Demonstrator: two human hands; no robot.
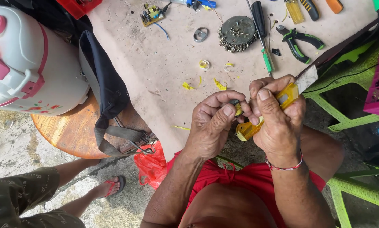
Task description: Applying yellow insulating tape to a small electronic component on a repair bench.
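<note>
My right hand (276, 120) grips a yellow utility knife (287, 96) with its blade extended up and to the right, over the table's front edge. My left hand (214, 122) pinches a small part (237, 107) against the knife; my fingers hide most of it. Both hands touch each other just in front of the beige table (155, 71). Yellow scraps (220, 84) lie on the table right above my hands.
On the table lie a round metal winding (237, 30), a green-handled screwdriver (265, 55), green pliers (299, 42), a small circuit board (151, 14) and a metal ring (201, 34). A white and pink jug (28, 63) stands on a wooden stool (71, 131) left. Another person's leg (88, 190) is lower left.
</note>
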